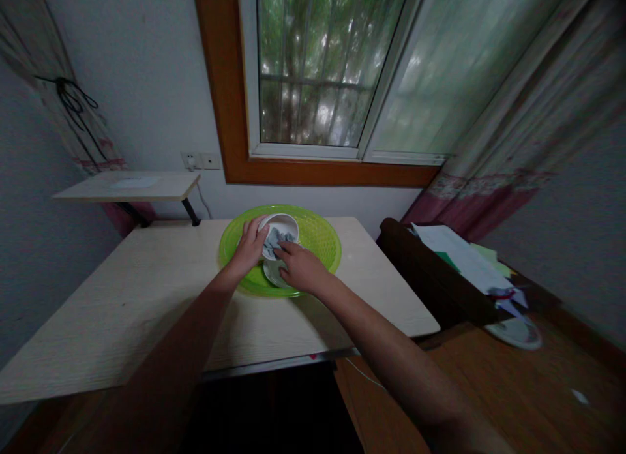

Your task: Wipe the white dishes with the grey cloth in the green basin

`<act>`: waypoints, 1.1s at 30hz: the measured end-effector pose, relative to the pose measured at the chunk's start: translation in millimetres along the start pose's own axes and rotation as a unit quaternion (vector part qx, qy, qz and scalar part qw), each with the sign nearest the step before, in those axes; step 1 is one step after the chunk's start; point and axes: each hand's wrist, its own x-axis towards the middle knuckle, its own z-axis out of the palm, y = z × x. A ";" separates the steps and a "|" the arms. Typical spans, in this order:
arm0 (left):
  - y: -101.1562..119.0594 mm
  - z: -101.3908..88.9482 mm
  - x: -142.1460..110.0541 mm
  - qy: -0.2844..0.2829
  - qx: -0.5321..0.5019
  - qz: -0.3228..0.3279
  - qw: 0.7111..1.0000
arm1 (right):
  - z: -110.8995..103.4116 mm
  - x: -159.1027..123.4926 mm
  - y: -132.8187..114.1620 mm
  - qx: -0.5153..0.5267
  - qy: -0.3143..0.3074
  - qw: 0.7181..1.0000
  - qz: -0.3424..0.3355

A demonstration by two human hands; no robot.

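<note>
A white bowl (284, 222) is tilted toward me over a round, bright green plastic basket (320, 242). My left hand (250, 246) grips the bowl's left side, fingers at its rim. Inside the bowl lies a crumpled grey-blue cloth (274, 239), and my right hand (303, 269) has its fingers closed on it against the bowl's inner wall. Under the bowl, a pale, see-through dish (274, 275) rests in the basket, partly covered by my right hand.
The basket stands on a light wooden table (166, 265). A small raised shelf (132, 186) is at the back left, below wall sockets (200, 160). Right of the table, a dark brown piece of furniture (430, 278) bears papers (454, 252). A window is behind.
</note>
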 end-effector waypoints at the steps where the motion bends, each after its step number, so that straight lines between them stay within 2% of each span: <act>1: -0.4 -0.1 0.0 0.001 0.001 0.002 1.000 | 1.0 2.2 -1.0 0.041 -0.011 0.999 -0.005; 4: -0.6 -0.5 -0.1 0.006 -0.001 0.003 1.000 | 1.8 9.0 -1.1 0.197 -0.010 0.980 -0.009; 8: 0.5 -0.5 -0.4 0.021 -0.016 -0.001 1.000 | 4.4 12.8 3.7 0.421 -0.007 0.907 0.015; 10: 0.8 -0.3 -0.7 0.022 -0.020 0.004 1.000 | 8.7 12.8 7.7 0.468 -0.005 0.883 0.015; 11: 0.8 -0.2 -1.0 0.022 -0.020 0.007 1.000 | 11.0 12.7 10.2 0.466 0.001 0.885 0.008; 14: 0.9 -0.1 -1.5 0.024 -0.023 0.007 0.999 | 14.2 12.3 18.5 0.378 0.023 0.925 -0.025; 17: 0.6 0.1 -0.2 0.032 -0.036 -0.004 0.999 | 7.2 10.8 25.7 0.212 0.023 0.976 -0.046; 19: -0.4 0.8 2.3 0.037 -0.058 -0.011 0.998 | -1.8 9.1 27.9 0.089 0.029 0.995 -0.046; 21: -2.4 2.2 5.5 0.040 -0.100 -0.025 0.994 | -11.1 7.7 28.1 -0.012 0.050 0.997 -0.048; 24: -6.8 4.2 9.3 0.034 -0.186 -0.061 0.980 | -19.9 7.7 26.9 -0.104 0.085 0.988 -0.076; 30: -11.5 1.6 7.4 0.012 -0.286 -0.156 0.945 | -21.6 8.6 35.8 -0.163 0.106 0.973 -0.126; 33: -7.0 -0.5 5.6 -0.005 -0.301 -0.157 0.941 | -23.1 6.1 44.9 -0.174 0.122 0.963 -0.168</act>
